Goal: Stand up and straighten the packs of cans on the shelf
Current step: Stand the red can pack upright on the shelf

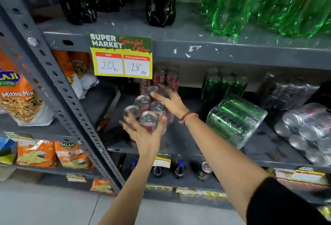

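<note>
Centrally, a grey metal shelf (188, 146) on slotted uprights, with dark cola bottles (161, 1) and green bottles (268, 4) on the level above. Below the upper edge, a yellow and green price card (121, 57) marked 20 and 18. Left of the upright, orange snack bags (19, 92). Far right, a silver pack of cans (308, 130) lying on its side, can ends facing out. Next to it, a green pack of cans (236, 119), also toppled, tilted on the shelf, well apart from both hands. Behind that, a dark wrapped pack (284, 92) and upright green cans (225, 85). At centre left, a red pack of cans (148, 112) in clear wrap, silver tops tipped toward the camera, with more red cans (166, 78) upright just behind it. Left hand (143, 135) cupped under the near end of the red pack, thumb up one side, fingers up the other: a grip grasping the pack from below. Right hand (170, 101) spread over the far top cans, fingers touching the wrap, a red thread at the wrist; whether that grip is closed on the pack or only resting, cannot tell.
</note>
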